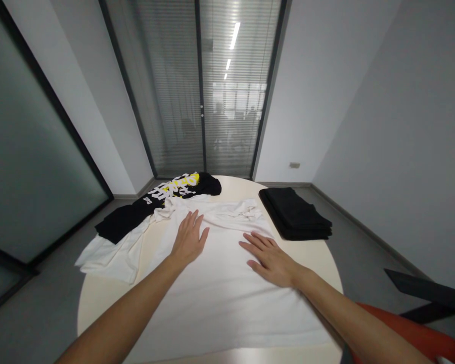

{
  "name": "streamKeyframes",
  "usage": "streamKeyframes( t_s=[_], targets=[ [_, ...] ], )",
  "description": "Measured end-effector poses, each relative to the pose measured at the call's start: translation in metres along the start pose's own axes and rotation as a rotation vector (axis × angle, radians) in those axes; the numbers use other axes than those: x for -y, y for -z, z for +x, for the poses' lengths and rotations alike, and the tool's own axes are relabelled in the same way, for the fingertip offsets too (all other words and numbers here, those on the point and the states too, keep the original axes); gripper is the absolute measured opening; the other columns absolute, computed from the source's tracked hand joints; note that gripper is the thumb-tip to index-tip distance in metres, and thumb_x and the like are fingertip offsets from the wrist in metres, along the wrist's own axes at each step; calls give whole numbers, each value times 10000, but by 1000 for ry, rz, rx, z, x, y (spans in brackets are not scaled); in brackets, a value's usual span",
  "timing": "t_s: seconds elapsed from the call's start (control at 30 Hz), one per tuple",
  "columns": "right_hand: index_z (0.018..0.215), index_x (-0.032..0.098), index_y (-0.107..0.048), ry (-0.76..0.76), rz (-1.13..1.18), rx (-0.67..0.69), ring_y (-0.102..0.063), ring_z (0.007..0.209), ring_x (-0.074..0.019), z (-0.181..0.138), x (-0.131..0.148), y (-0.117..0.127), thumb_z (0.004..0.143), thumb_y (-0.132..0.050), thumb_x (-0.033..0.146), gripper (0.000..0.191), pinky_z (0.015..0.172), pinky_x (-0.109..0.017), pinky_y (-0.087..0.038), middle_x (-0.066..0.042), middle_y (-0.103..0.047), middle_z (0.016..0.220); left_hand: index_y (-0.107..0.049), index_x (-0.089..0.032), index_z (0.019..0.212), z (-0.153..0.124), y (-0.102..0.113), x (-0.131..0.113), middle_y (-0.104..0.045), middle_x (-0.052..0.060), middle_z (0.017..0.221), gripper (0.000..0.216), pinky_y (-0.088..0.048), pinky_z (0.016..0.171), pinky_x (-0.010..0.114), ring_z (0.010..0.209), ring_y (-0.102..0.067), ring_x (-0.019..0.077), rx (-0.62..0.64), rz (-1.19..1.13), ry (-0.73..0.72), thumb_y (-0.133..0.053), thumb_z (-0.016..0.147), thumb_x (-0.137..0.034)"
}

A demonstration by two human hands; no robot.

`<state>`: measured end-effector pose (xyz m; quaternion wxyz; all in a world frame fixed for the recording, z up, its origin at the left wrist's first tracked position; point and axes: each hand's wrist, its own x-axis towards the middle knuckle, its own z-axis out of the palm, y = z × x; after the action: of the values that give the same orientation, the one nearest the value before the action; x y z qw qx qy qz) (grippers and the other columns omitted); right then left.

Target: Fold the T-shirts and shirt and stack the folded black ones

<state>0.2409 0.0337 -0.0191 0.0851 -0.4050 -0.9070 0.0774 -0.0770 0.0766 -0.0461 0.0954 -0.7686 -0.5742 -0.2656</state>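
Note:
A white T-shirt (220, 303) lies spread over the round table, its hem toward me and its collar end bunched at the far side. My left hand (189, 235) rests on its upper left part, palm down with fingers stretched out. On the right part of the shirt lies my right hand (271, 260), also flat, its fingers pointing left and away. Neither hand grips anything. Beyond my left hand is a black T-shirt with white and yellow print (167, 194), loosely laid on top of other white clothing (114, 253).
A stack of folded black clothes (296, 215) sits at the table's right edge. The cream round tabletop (93, 298) shows around the garments. An orange chair with a black armrest (413, 328) stands close on my right. Glass doors (200, 101) and walls are behind the table.

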Motion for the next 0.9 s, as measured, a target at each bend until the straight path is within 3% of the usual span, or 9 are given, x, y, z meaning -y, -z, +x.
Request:
streamKeyframes(
  t_s=[0.2, 0.4, 0.53, 0.67, 0.9],
  targets=[
    [1495, 287, -458, -36, -41, -32, -365, 1422, -344, 12, 11, 6, 979, -461, 494, 556, 1125, -536, -315, -108, -425, 1563, -516, -102, 1397, 9, -7, 0, -438, 195, 1544, 521, -327, 1175, 519, 1455, -362, 351, 67, 64, 34, -385, 1018, -434],
    [1148, 187, -650, -93, -79, -107, -586, 1087, -280, 58, 36, 21, 965, -508, 444, 346, 960, -408, -420, -131, -671, 1123, -536, -101, 1373, 26, -8, 4, -505, 206, 1481, 513, -361, 1131, 507, 1375, -458, 345, 100, 111, 34, -425, 1003, -438],
    [1078, 203, -642, -241, -29, -222, -641, 949, -226, 105, 41, 21, 1015, -428, 428, 317, 790, -319, -439, -95, -703, 1056, -582, -131, 1305, 41, -7, 4, -650, 176, 1276, 448, -424, 1045, 464, 1188, -595, 305, 91, 103, 60, -404, 1014, -422],
    [1091, 220, -615, -358, 16, -327, -654, 860, -196, 141, 38, 15, 1035, -387, 437, 319, 711, -289, -417, -74, -717, 1052, -625, -146, 1235, 53, -10, 10, -693, 156, 1144, 425, -455, 964, 458, 1073, -635, 308, 72, 116, 134, -374, 1027, -417],
    [1102, 238, -615, -369, 55, -448, -663, 853, -189, 143, 26, 0, 1045, -363, 393, 301, 709, -276, -399, -34, -729, 946, -600, -144, 1291, 49, -15, 23, -672, 141, 1240, 424, -445, 1004, 443, 1120, -616, 292, -42, 57, 150, -351, 1036, -373]
  ],
)
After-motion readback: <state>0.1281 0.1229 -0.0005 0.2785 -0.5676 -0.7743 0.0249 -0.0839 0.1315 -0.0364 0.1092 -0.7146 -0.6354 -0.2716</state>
